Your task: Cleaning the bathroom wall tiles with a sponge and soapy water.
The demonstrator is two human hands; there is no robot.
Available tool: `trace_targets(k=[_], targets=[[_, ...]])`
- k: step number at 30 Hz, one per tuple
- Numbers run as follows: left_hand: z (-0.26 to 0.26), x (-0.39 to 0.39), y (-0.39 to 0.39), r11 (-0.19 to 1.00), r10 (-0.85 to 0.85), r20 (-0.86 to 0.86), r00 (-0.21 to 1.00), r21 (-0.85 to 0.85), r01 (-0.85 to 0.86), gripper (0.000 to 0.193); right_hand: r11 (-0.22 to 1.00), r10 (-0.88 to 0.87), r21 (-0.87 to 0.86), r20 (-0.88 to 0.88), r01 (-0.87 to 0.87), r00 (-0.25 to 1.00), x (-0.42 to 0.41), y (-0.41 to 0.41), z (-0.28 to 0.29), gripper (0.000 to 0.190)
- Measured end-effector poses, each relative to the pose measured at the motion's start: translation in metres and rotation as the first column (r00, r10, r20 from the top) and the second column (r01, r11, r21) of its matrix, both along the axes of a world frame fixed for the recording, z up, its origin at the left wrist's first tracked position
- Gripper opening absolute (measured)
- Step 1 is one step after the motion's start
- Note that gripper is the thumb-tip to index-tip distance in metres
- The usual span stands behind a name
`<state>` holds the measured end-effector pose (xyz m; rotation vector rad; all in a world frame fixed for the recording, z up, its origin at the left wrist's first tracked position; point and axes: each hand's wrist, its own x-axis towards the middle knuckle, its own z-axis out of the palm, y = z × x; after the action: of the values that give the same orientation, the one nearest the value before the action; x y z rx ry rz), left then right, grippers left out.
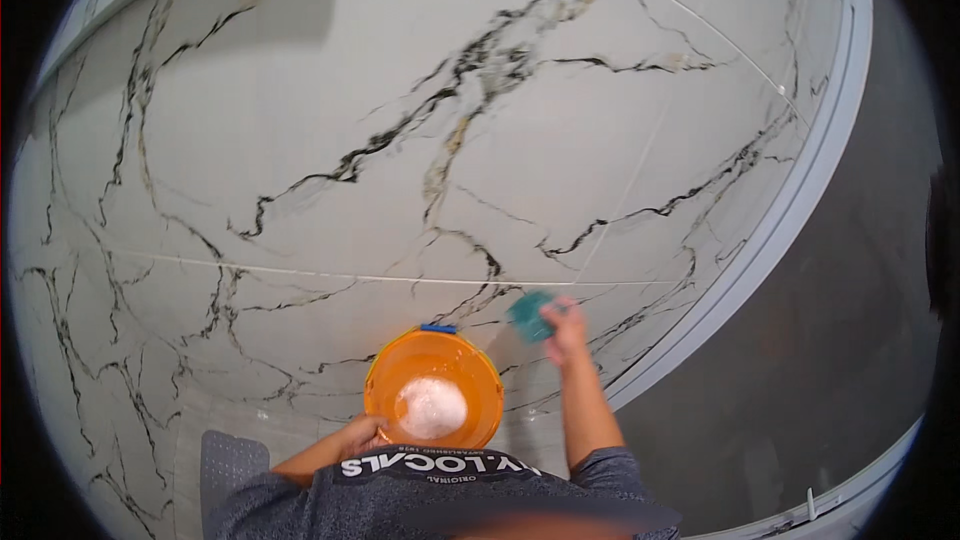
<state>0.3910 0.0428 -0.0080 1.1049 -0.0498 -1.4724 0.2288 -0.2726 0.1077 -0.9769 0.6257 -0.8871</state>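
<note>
My left hand (365,433) grips the near left rim of an orange plastic bucket (484,397), which is held in front of my chest. White suds (432,406) lie in the bucket's bottom, and a blue handle grip shows at its far rim. To the right of the bucket, my right hand (565,330) holds a green scouring pad or cloth (531,315), slightly blurred, between thumb and fingers. The pad is close to the marble-patterned wall (360,225); whether it touches the wall cannot be told.
Light grout lines cross the veined wall panels. A white frame (810,187) curves down the right side, beside a dark grey surface (780,330). At lower left, a grey perforated mat (234,461) lies on the floor. A metal-coloured handle or latch (811,504) shows at the lower right.
</note>
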Motion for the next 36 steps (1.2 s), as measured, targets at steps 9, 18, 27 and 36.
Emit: trace_targets(k=[9, 18, 27, 36], targets=[[-0.051, -0.018, 0.046, 0.975, 0.189, -0.041, 0.981, 0.123, -0.183, 0.044, -0.009, -0.927, -0.573, 0.313, 0.819, 0.209, -0.077, -0.18, 0.201, 0.033], [-0.061, -0.008, 0.074, 0.929, 0.349, 0.163, 0.923, 0.066, -0.364, 0.045, -0.596, -0.444, -0.772, 0.546, 0.222, 0.71, 0.037, -0.107, 0.249, 0.046], [-0.069, -0.054, 0.021, 0.769, 0.634, -0.022, 0.773, -0.087, -0.634, 0.038, -0.294, -0.864, -0.798, 0.458, 0.526, 0.212, -0.16, -0.33, 0.282, 0.044], [-0.034, -0.143, -0.057, 0.61, 0.77, -0.103, 0.63, -0.171, -0.774, 0.036, -0.798, -0.281, -0.597, 0.492, 0.084, 0.824, -0.048, -0.209, 0.309, 0.038]])
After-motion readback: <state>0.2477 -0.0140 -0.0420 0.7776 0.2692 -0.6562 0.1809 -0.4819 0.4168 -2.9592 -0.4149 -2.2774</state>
